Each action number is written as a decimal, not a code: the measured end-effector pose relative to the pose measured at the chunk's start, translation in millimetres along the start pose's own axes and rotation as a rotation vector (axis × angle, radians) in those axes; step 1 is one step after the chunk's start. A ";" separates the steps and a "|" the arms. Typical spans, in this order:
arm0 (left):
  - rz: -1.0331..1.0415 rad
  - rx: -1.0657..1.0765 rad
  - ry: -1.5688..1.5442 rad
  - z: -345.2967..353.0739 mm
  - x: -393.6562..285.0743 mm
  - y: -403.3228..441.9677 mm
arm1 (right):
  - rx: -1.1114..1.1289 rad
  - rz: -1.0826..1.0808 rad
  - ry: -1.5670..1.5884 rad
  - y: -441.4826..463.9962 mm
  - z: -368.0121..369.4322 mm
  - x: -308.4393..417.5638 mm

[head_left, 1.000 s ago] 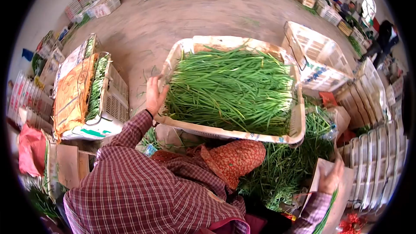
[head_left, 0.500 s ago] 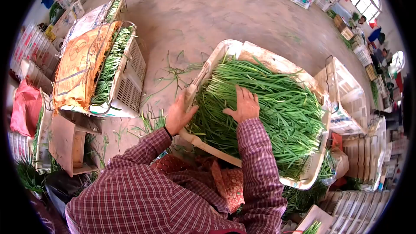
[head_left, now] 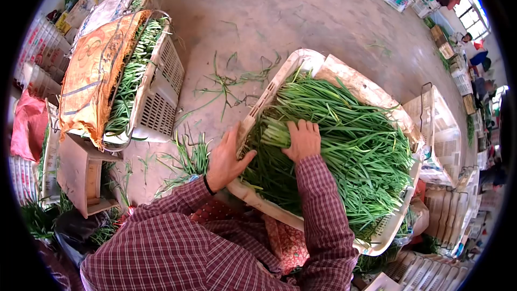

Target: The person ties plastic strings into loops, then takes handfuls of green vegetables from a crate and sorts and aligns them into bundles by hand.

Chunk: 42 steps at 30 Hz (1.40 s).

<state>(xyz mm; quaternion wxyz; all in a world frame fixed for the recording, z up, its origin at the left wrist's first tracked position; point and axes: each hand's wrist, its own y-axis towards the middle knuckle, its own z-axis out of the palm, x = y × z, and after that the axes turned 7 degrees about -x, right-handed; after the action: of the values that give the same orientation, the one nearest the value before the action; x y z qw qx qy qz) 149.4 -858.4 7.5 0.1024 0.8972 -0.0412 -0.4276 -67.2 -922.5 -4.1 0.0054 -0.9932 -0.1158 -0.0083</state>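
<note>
A white plastic crate in front of me is heaped with long green Chinese chives. My left hand lies at the crate's near-left rim, thumb spread from the fingers and nothing in its grasp. In the crate, my right hand curls its fingers round a bunch of chives, whose pale stem ends stick out to the left. The rest of this bunch merges with the heap under my hand and sleeve.
Left of me stands a crate packed with chives, topped by an orange woven sack. A small wooden stool lies below it. Loose chives litter the floor. More white crates stand on the right; people work at the far right.
My right hand was lying spread on the chives; its fingers now curl round a bunch with pale ends showing. My left hand stays by the rim. The whole view has shifted slightly.
</note>
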 end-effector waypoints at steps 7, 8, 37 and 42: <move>-0.038 0.046 -0.020 1.5 0.4 -1.0 | -0.250 -0.172 0.253 -11.7 -2.7 -13.9; -0.042 0.043 -0.019 1.7 0.7 -1.2 | -0.252 -0.173 0.252 -10.3 -4.1 -15.8; 0.049 -0.069 -0.140 1.6 1.6 6.3 | -0.288 -0.237 0.364 2.9 -1.0 3.1; 0.268 0.073 -0.294 -16.8 -15.7 81.8 | -0.363 -0.265 0.375 -31.3 -18.6 -2.0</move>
<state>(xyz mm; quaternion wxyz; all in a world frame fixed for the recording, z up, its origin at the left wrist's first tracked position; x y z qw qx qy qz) 153.7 -933.2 47.7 0.1185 0.8148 -0.1901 -0.5347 -76.6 -892.7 14.7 -0.1521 -0.9353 -0.2383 -0.2130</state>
